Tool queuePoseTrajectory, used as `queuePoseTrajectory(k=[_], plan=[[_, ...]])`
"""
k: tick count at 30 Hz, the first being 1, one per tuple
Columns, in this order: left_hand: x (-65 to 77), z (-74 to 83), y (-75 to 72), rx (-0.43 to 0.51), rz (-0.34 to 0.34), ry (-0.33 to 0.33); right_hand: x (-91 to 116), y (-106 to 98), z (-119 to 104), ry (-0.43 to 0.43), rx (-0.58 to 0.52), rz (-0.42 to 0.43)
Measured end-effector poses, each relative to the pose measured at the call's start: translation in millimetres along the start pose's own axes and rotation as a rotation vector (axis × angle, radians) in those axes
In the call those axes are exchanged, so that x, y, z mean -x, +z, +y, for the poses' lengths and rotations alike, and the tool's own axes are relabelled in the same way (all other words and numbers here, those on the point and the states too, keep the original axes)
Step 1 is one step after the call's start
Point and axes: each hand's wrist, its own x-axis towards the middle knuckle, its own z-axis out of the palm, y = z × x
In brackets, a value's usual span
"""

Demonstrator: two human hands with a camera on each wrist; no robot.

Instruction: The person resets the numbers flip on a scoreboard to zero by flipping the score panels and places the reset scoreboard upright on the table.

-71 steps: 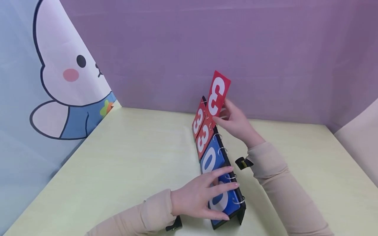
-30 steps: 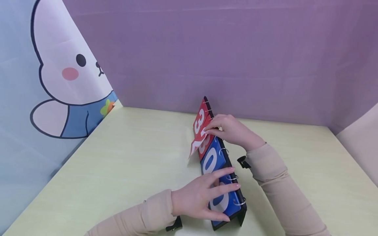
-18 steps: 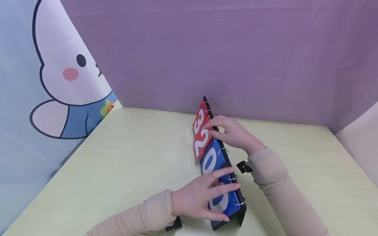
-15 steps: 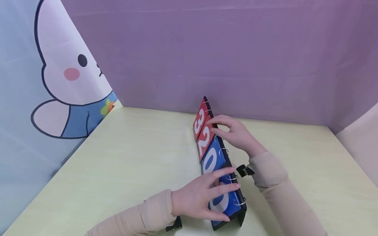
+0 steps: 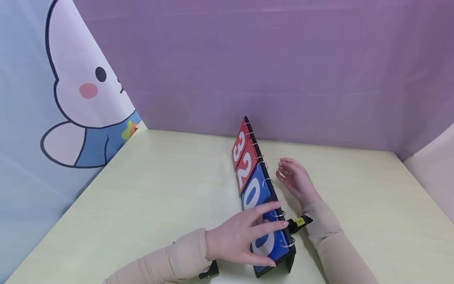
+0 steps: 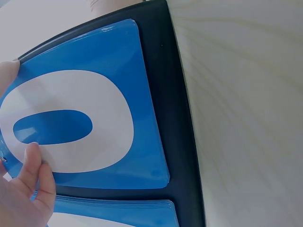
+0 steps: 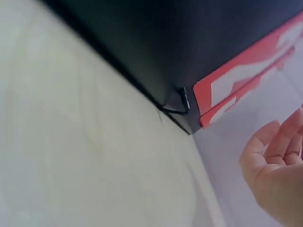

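A black tent-shaped flip scoreboard (image 5: pixel 259 152) stands on the table, its ringed number cards facing left. Its far red cards read 3 (image 5: pixel 239 144) and 2 (image 5: pixel 245 169); two blue 0 cards (image 5: pixel 251 193) follow nearer me. My left hand (image 5: pixel 232 236) rests across the nearest blue card (image 6: pixel 113 156), fingers spread, fingertips at the ringed top edge and thumb by the near side edge. Behind the scoreboard, apart from it, my right hand (image 5: pixel 296 179) hangs with loosely bent fingers and holds nothing. In the right wrist view, a red card (image 7: pixel 227 85) hangs over the back.
The pale yellow table (image 5: pixel 170 189) extends on both sides of the scoreboard. A purple cloth (image 5: pixel 283 71) rises behind it. To the left hangs a blue cloth with a cartoon rabbit (image 5: pixel 74 98). Each sleeve has a black strap (image 5: pixel 299 223) at the wrist.
My right hand brought a red card down over the front, so the second card went from 3 to 2. It then let go and withdrew right, behind the scoreboard. My left hand stayed put.
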Motion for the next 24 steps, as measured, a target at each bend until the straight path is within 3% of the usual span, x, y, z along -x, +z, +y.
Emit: queuePoseTrajectory(k=[3,6,9,12,17,20,24], plan=[[-0.5,0.0,0.1,-0.008,0.009,0.007,-0.1,-12.2,3.6,0.061,-0.129,-0.008],[-0.5,-0.2,0.1,-0.009,0.011,0.007,-0.2,-18.1,6.9,0.171,-0.289,0.055],[-0.3,-0.4,-0.1,-0.002,0.0,-0.001,0.2,-18.4,10.6,0.267,-0.362,0.113],[0.3,-0.9,-0.8,0.004,-0.014,-0.015,0.2,-12.9,14.5,0.301,-0.287,0.086],[-0.2,-1.1,-0.4,0.008,-0.012,-0.021,1.6,-4.5,17.4,0.304,-0.138,-0.1],[-1.2,-1.2,0.6,0.007,-0.004,-0.016,3.0,-3.3,17.2,0.288,-0.126,-0.187],[-2.0,-1.4,1.1,0.001,-0.004,-0.013,4.1,-4.1,17.3,0.261,-0.169,-0.187]])
